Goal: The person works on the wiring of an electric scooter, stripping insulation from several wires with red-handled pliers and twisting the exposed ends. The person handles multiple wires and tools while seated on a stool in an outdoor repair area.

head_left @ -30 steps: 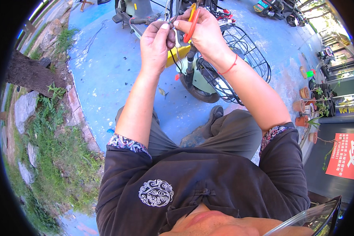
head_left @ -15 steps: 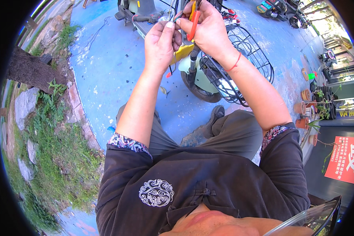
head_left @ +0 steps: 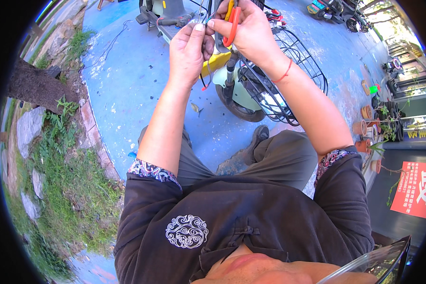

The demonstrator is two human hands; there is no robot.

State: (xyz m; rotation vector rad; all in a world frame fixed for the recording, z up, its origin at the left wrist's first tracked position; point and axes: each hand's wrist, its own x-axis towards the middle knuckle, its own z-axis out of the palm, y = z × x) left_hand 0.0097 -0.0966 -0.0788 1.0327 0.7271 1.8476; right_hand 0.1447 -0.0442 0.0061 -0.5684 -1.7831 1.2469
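Evidently closed in a pinch, the left hand [head_left: 189, 49] holds thin wires [head_left: 202, 10] between thumb and curled fingers, their length running away from the body past its thumb tip. Just to the right of that pinch, the right hand [head_left: 255, 33] is closed around orange-and-yellow-handled pliers [head_left: 233, 27], whose long axis lies roughly alongside the wires, though the jaw end cannot be made out; its thumb tip sits near the left one, and whether it touches the wires I cannot tell. A red-tipped lead [head_left: 204, 88] dangles beside the left wrist.
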